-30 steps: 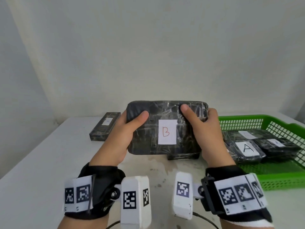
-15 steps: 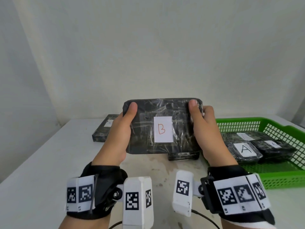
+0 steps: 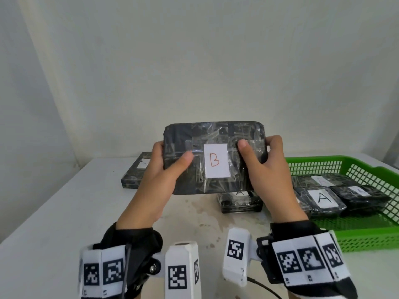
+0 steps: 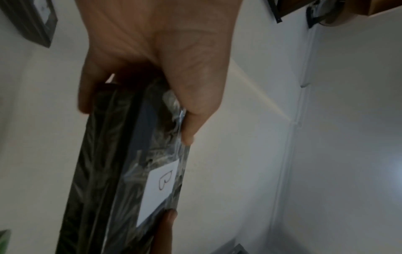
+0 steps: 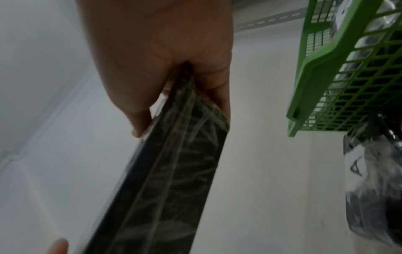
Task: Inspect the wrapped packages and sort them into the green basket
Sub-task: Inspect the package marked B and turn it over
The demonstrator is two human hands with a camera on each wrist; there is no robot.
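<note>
White table (image 3: 54,212) bearing green basket (image 3: 367,236), one wrapped package (image 3: 138,171) far left, another (image 3: 239,201) mid-table.

Black plastic-wrapped package (image 3: 213,156) labelled B stood upright at frame centre, three A-labelled packages (image 3: 323,199) lay in green basket (image 3: 367,234) at right

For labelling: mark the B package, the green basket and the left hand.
B package (image 3: 217,164), head view, its white label.
Green basket (image 3: 313,165), head view, far wall.
Left hand (image 3: 159,175), head view, its back.
</note>
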